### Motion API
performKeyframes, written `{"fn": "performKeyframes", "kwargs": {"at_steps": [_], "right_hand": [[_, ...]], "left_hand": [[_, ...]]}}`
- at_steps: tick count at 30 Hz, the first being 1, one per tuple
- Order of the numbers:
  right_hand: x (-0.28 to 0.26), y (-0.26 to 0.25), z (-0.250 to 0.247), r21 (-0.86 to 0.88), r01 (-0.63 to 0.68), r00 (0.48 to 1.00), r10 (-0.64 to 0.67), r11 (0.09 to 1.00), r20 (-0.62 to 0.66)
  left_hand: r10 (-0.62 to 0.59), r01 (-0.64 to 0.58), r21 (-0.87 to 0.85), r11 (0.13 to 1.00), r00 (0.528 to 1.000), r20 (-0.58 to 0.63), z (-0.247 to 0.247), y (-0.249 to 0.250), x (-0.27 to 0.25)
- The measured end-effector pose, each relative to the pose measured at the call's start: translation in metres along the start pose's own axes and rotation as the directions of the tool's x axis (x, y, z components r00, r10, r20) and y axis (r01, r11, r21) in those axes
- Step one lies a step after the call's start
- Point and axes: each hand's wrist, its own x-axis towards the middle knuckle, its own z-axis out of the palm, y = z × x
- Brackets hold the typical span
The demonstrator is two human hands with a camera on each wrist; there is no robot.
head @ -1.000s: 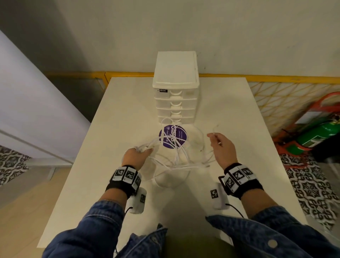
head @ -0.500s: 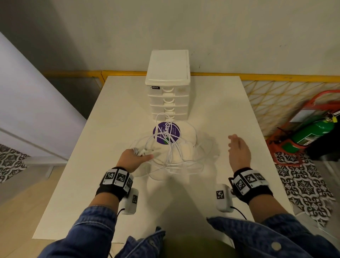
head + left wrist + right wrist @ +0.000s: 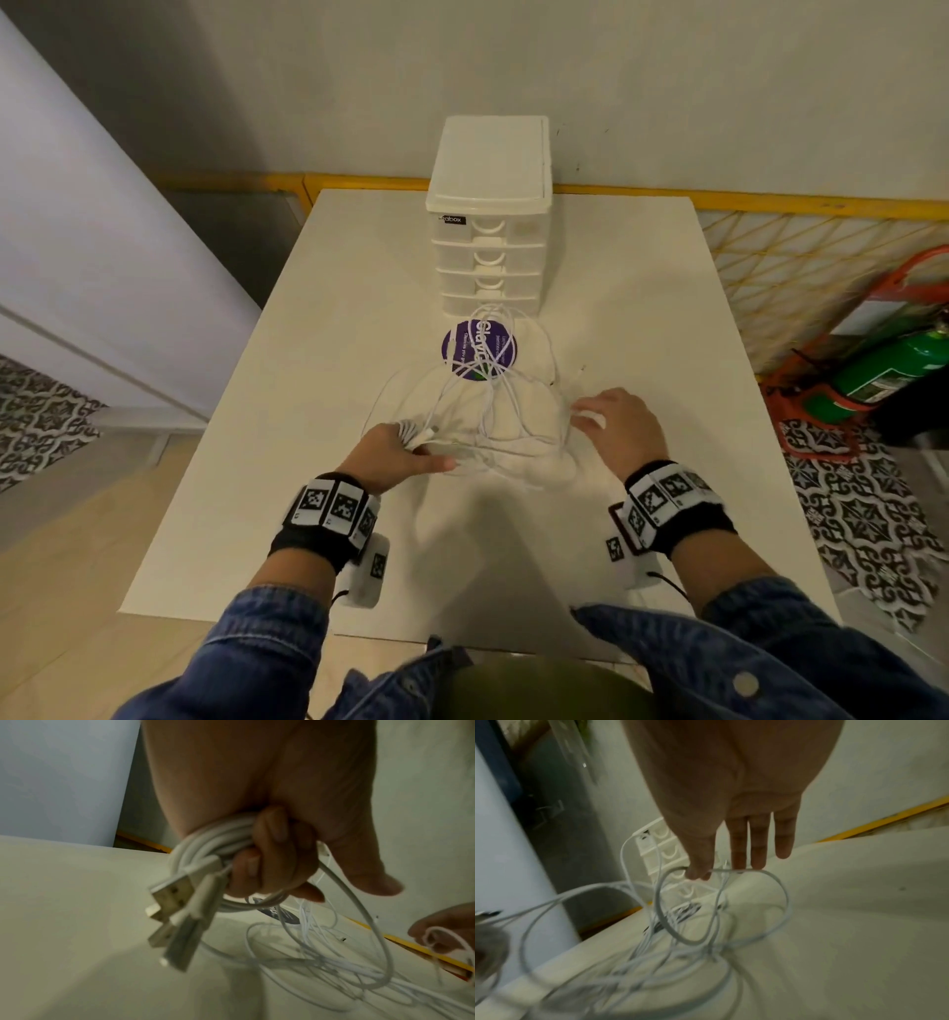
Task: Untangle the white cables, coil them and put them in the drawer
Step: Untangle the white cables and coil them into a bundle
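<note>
Two hands over the table [image 3: 318,390], both in the cables [image 3: 482,411]. Our left hand [image 3: 390,452] has its fingers [image 3: 270,850] curled tight round a small coil [image 3: 210,841] of several turns; the loops sit in the palm and stick out on the little-finger side. Three or four plugs [image 3: 174,902] hang from that coil just below the fingers, one a flat USB end. A strand leaves the fist and loops down into the loose tangle on the table.

Our right hand [image 3: 621,426] pinches a single strand between thumb and forefinger; the other three fingers [image 3: 759,841] are straight and close together, clear of the cable. That strand forms an open loop [image 3: 721,908] hanging right under the fingertips, then drops into the tangle.

The tangle lies between the hands and runs over a purple sticker [image 3: 480,349] up to the foot of the drawer unit [image 3: 490,216]. All drawers we can see are closed.
</note>
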Motion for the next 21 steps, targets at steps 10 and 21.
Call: {"fn": "performKeyframes", "kwargs": {"at_steps": [10, 21], "right_hand": [[-0.004, -0.115, -0.011, 0.266, 0.499, 0.865, -0.452, 0.825, -0.219], [0.001, -0.116, 0.039, 0.133, 0.239, 0.953, -0.258, 0.962, 0.158]], "left_hand": [[0.149, -0.144, -0.098, 0.985, 0.988, 0.038, -0.041, 0.052, 0.012], [0.344, -0.382, -0.563, 0.733, 0.922, -0.177, -0.112, 0.100, 0.015]]}}
